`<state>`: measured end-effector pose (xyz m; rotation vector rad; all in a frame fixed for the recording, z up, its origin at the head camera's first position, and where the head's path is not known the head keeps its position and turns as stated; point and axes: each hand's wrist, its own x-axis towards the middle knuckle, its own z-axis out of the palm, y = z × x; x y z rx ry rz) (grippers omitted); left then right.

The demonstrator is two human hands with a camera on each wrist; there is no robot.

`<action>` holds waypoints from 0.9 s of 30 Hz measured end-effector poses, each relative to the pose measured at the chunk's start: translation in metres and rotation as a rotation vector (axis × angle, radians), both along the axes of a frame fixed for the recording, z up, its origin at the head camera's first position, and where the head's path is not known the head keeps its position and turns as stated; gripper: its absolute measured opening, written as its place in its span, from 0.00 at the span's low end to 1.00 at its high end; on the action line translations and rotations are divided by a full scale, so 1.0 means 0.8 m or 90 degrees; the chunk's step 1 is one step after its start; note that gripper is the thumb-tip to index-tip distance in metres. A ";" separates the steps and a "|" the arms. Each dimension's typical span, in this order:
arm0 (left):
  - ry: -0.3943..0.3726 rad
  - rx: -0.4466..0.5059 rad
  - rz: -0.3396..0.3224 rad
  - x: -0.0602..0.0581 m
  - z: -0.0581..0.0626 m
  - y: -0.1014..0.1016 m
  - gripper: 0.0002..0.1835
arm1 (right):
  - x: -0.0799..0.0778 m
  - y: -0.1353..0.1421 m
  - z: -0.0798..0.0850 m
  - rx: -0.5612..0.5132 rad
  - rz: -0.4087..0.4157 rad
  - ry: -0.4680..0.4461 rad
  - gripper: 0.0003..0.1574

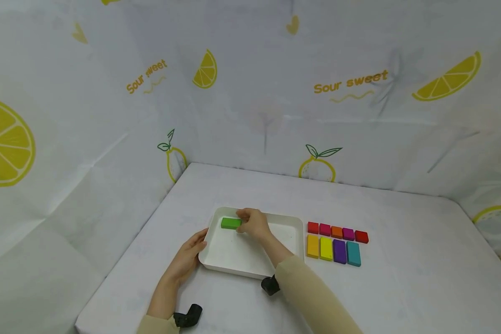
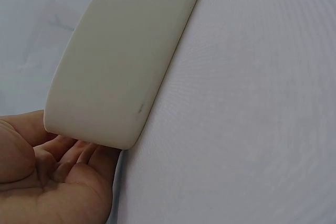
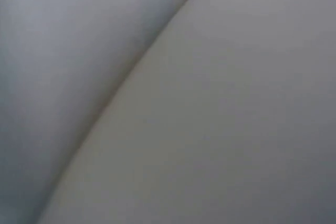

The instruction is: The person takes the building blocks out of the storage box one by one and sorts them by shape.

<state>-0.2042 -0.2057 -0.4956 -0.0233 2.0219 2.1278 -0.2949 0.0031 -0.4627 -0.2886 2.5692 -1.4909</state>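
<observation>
A shallow white tray (image 1: 242,255) lies on the table in the head view. My left hand (image 1: 186,257) holds its left end, thumb at the rim and fingers along the outer wall. In the left wrist view the fingers of the left hand (image 2: 68,166) curl against the end of the tray (image 2: 115,72). Reaching over the tray, my right hand (image 1: 254,223) pinches the right end of a green rectangular block (image 1: 230,223) near the back left corner inside. The right wrist view holds only a blurred close-up of a pale surface, with hand and block out of sight.
Right of the tray, small blocks stand in two rows: red (image 1: 313,228), pink, orange (image 1: 337,232), magenta and dark red behind; amber (image 1: 312,246), yellow (image 1: 326,249), purple (image 1: 339,251) and teal (image 1: 353,253) in front. A lemon-print cloth (image 1: 250,102) hangs behind the white table (image 1: 417,260).
</observation>
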 end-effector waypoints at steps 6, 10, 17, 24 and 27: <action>-0.002 0.000 0.001 0.000 0.000 0.000 0.27 | 0.000 -0.006 -0.008 0.015 0.007 0.025 0.31; -0.008 0.005 0.005 0.000 0.000 0.000 0.27 | -0.003 -0.007 -0.011 0.018 0.011 0.036 0.32; -0.009 0.004 0.007 -0.001 -0.001 0.000 0.27 | -0.006 -0.009 -0.019 0.017 0.019 0.059 0.31; -0.004 0.001 0.005 -0.001 0.000 0.001 0.28 | -0.004 -0.010 -0.020 0.029 0.017 0.084 0.28; -0.006 0.001 0.005 -0.001 0.000 0.001 0.28 | -0.003 -0.010 -0.020 0.026 0.014 0.085 0.28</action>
